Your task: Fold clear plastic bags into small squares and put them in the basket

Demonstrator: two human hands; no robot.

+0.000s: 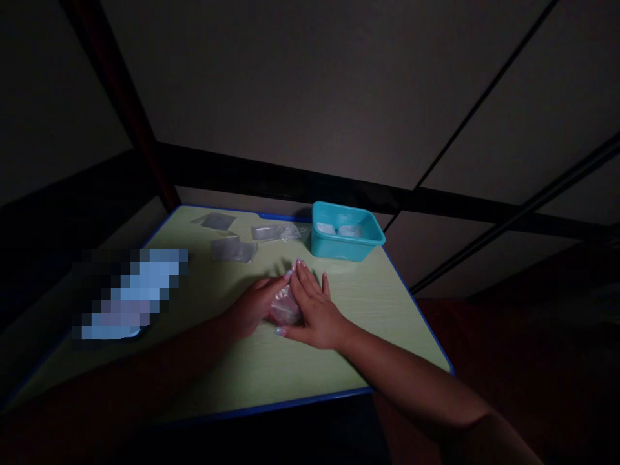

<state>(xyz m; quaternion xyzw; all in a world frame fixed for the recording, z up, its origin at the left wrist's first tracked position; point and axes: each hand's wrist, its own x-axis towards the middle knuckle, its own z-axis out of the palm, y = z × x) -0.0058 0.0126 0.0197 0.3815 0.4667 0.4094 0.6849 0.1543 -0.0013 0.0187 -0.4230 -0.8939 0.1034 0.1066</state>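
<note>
Holding clear, crinkled plastic packet (285, 307) at frame centre in part-curled left hand (252, 305), touching with spread right hand (320, 319); press evenly.

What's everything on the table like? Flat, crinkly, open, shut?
Left hand: curved against the clear plastic.
Right hand: fingers outstretched, touching it too.
Clear plastic: crinkled.
Three plastic packets: lying on the table.
Blue-green bin: upright, open-topped, white things inside.
Pixelated bluish thing: can't tell.
</note>
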